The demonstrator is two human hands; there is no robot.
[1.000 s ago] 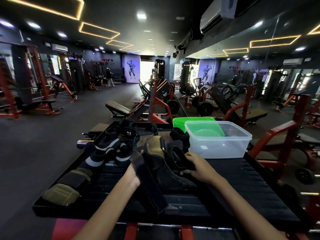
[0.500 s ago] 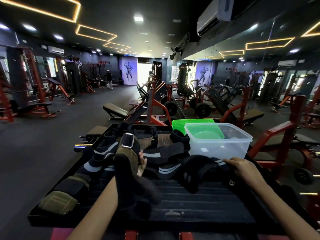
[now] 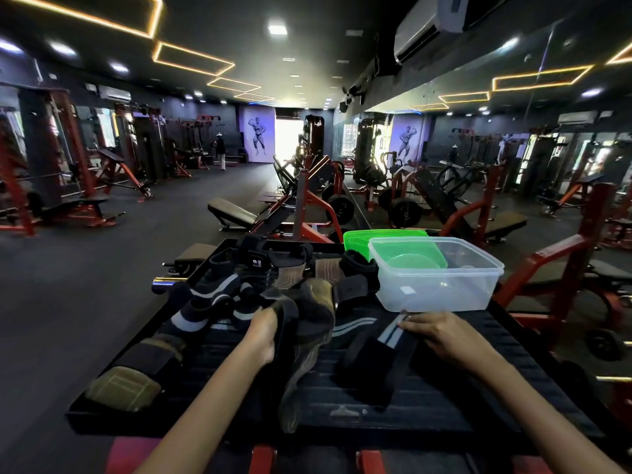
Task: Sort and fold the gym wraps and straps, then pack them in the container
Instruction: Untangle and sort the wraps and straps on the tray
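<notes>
A clear, lidless container (image 3: 436, 275) stood upright at two o'clock. Black, grey-striped wraps (image 3: 205, 302) lay heaped at eleven o'clock, an olive strap (image 3: 309, 340) draped beside them at centre.

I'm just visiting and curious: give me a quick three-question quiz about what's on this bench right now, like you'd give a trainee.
1. True or false: the clear container already holds folded straps.
2. Which hand grips the olive and black strap? A) left hand B) right hand
3. Fill in: the lid behind the clear container is coloured ____.

Key
1. False: nothing is packed in it; only the green lid shows through its walls.
2. A. The right hand rests on a black wrap with grey stripes, lying in front of the container.
3. Green.
</notes>
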